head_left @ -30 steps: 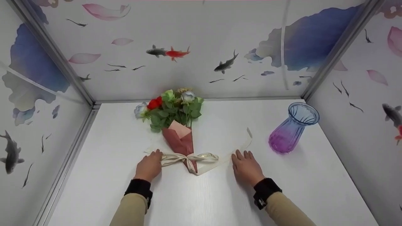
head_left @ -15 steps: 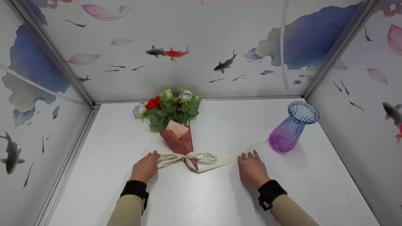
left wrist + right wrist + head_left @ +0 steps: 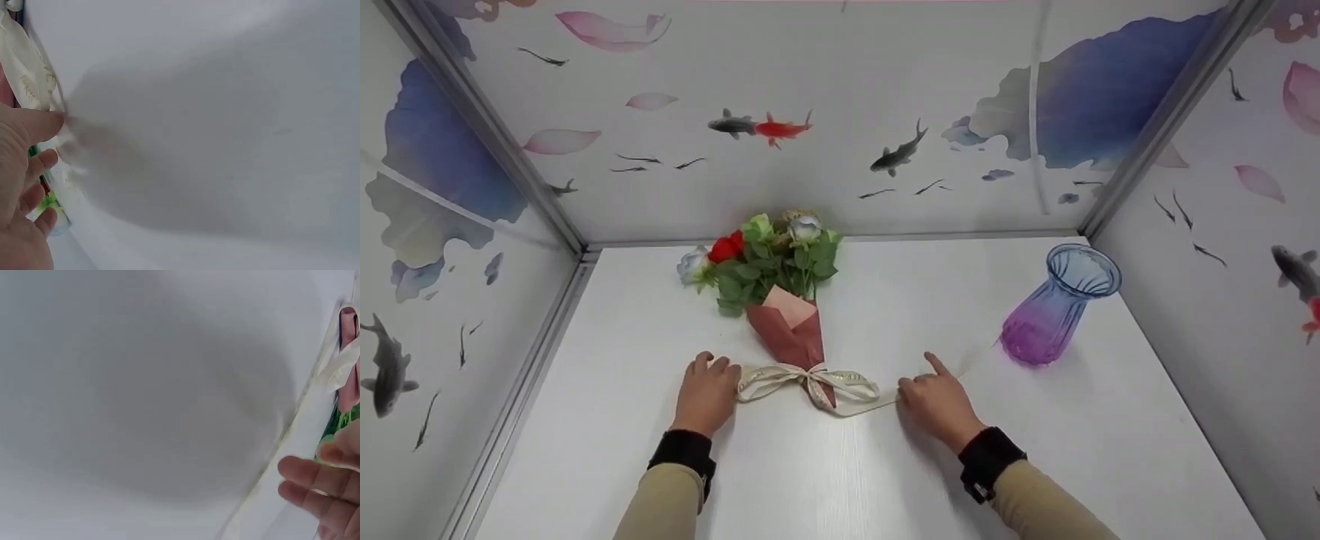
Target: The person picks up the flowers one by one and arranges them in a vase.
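Note:
A bouquet of artificial flowers (image 3: 780, 259) in dark red wrapping paper (image 3: 791, 330) lies on the white table. Round the lower end of the wrap is a cream ribbon (image 3: 851, 384) tied in a bow. My left hand (image 3: 707, 395) pinches the outer end of the left loop, thumb tip (image 3: 55, 124) at the ribbon, other fingers apart. Over the right ribbon tail is my right hand (image 3: 943, 405), index finger extended and the others bent; in the right wrist view its fingers (image 3: 304, 475) stand spread with nothing between them, beside the tail (image 3: 292, 419) on the table.
A blue-to-purple glass vase (image 3: 1057, 304) stands at the right of the table. The thin end of the ribbon tail reaches toward its base. Printed panels (image 3: 825, 187) with grey metal frames (image 3: 1177, 112) wall in the back and both sides.
My right hand first slid right along the tail, then moved back left, raising its index finger. My left hand shifted slightly left; the left loop now ends at its fingers.

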The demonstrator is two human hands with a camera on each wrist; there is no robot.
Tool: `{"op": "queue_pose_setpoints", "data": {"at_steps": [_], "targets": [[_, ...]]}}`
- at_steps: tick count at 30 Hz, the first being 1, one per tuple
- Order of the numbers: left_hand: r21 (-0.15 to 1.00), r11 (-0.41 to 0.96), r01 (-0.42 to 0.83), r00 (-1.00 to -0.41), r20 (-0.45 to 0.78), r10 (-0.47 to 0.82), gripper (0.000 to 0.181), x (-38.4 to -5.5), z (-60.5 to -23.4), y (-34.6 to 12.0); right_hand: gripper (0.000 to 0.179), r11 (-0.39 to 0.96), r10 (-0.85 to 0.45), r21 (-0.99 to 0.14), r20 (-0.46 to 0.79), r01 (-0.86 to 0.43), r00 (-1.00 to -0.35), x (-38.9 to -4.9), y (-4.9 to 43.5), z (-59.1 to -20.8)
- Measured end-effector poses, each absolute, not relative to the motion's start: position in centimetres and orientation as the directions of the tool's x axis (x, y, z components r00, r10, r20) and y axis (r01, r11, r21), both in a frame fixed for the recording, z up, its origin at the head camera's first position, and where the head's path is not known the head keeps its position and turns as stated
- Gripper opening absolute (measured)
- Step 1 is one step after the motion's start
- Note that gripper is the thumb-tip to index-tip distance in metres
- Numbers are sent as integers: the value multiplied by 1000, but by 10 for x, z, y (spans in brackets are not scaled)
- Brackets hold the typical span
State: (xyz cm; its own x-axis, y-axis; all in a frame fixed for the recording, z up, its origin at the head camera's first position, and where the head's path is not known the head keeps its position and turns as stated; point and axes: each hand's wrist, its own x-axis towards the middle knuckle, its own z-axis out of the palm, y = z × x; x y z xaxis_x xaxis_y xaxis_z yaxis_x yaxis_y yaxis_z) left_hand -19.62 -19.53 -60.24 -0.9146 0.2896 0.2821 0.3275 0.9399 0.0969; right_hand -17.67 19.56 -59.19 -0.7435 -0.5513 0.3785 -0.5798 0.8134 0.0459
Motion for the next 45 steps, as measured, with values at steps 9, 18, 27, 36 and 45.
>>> {"op": "queue_pose_setpoints", "data": {"at_steps": [9,18,27,36,45], "targets": [[186,953,238,-965,152,212,6,-193,-600,-191,26,776,-594,101,449,-622,-668,-172,175,-609],[199,954,226,-973,87,213,8,-191,-594,-197,13,777,-611,93,347,-622,-711,-166,177,-613],[383,900,209,-975,8,223,8,-196,-575,-196,20,711,-679,-10,252,-704,-690,-162,180,-605],[552,796,250,-962,47,269,8,-196,-551,-185,19,623,-669,-389,185,-679,-720,-164,175,-582],[611,734,299,-952,141,270,8,-198,-533,-171,6,609,-545,-617,131,-498,-828,-169,170,-560]]}}
